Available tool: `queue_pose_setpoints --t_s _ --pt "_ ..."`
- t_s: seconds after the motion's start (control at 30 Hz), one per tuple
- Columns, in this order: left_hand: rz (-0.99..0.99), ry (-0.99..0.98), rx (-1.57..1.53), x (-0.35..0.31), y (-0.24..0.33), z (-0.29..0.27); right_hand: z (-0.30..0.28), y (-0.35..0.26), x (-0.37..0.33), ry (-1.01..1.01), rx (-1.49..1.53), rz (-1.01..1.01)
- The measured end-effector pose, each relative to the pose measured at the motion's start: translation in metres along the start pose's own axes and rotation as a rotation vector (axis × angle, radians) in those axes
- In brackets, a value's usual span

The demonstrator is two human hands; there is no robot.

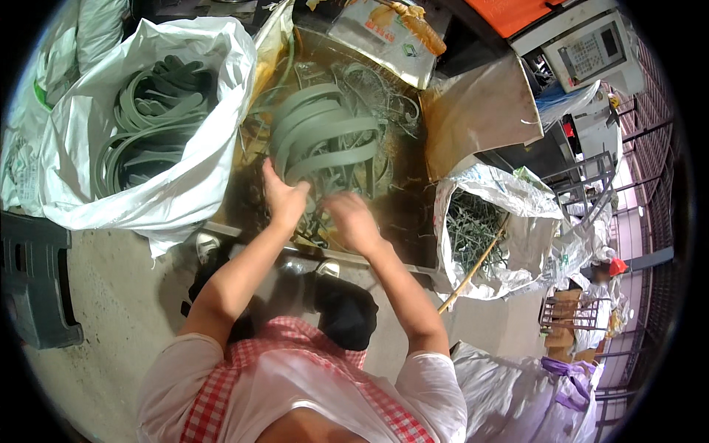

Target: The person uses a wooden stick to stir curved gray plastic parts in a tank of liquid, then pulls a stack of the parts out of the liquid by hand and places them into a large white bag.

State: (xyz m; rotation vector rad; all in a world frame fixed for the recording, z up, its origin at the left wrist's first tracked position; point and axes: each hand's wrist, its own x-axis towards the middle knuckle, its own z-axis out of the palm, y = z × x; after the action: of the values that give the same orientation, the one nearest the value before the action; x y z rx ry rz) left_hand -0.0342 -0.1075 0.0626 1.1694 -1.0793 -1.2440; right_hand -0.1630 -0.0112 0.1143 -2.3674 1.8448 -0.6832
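Bagged coils (131, 111) sit in the white sack (70, 148) at ten o'clock; grey-green strips (317, 122) at twelve look left to do. The left hand (286, 198) spreads at their near edge; the right hand (356, 223) blurs, its grip unclear.

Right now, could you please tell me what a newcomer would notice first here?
Probably the looped grey-green strips at the centre, with the left hand and blurred right hand at their near side. Next comes the open white sack at upper left, holding similar strips.
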Motion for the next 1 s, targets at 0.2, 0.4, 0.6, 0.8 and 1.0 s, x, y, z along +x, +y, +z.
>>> queue_pose_setpoints --t_s 0.2,0.4,0.6,0.8,1.0 --pt "0.013 -0.082 0.089 0.0 0.009 -0.003 0.015 0.022 0.009 -0.495 -0.054 -0.159" --pt "-0.059 -0.245 0.118 0.014 0.016 -0.014 -0.01 0.011 0.004 -0.611 0.152 -0.338" --pt "0.003 -0.394 0.172 0.007 -0.001 -0.009 -0.015 -0.01 0.025 -1.063 0.128 -0.202" --pt "0.14 -0.494 0.217 0.002 0.011 -0.01 -0.001 0.006 0.02 -1.171 0.355 -0.108" --pt "-0.017 -0.362 0.172 0.011 0.005 -0.011 -0.015 -0.024 0.029 -1.065 -0.009 -0.31"
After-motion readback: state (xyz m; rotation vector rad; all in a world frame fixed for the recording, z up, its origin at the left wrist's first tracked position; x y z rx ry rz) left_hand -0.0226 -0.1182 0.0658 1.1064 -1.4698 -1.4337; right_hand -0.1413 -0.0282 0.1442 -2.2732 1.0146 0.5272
